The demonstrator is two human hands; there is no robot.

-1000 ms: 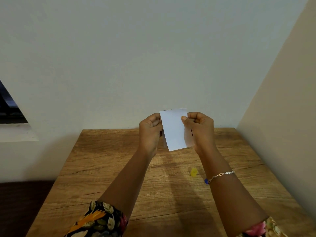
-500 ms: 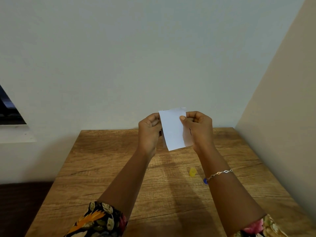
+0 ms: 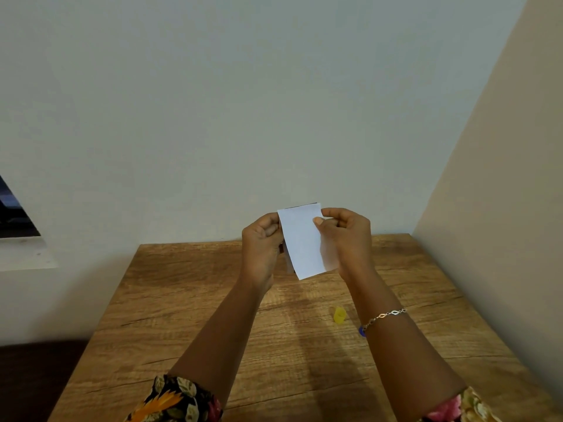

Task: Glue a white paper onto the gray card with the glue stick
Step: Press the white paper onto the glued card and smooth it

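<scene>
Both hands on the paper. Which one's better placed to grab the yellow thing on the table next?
Right hand, likely. The yellow piece lies on the table beside its forearm; the left hand would have to cross over, and its pinch can hold the white paper alone.

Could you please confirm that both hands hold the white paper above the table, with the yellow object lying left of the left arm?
Not quite: the head view shows the yellow object on the table between the arms, beside the right forearm. The left hand and right hand do hold the white paper above it.
</scene>
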